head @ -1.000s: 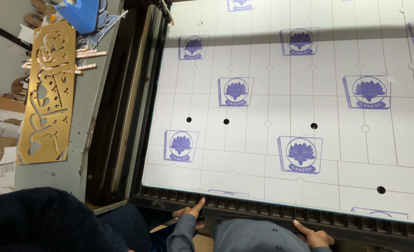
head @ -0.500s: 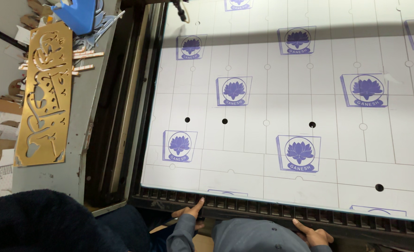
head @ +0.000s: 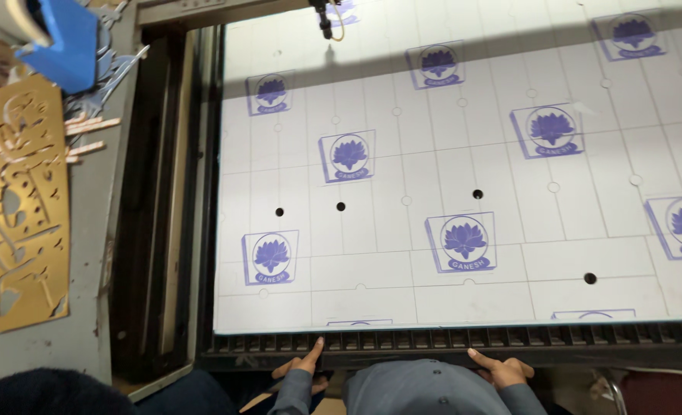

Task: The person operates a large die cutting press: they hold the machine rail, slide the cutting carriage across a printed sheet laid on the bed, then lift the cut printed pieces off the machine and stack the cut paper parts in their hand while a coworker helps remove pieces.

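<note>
Two hands (head: 304,367) touch one sheet (head: 464,177), seemingly.

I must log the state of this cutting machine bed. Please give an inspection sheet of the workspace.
Surface: dark slatted bed, front strip bare.
Job's things: white sheet flat on the bed, cut lines, small round holes, purple flower prints.
Clutter: gold cutout panel, thin wood strips and blue object on the grey ledge.
Grippers: left hand and right hand empty, forefingers on the bed's front edge.
Cables: one thin loop by the cutting head.
Surroundings: black machine frame; red object lower right.
</note>
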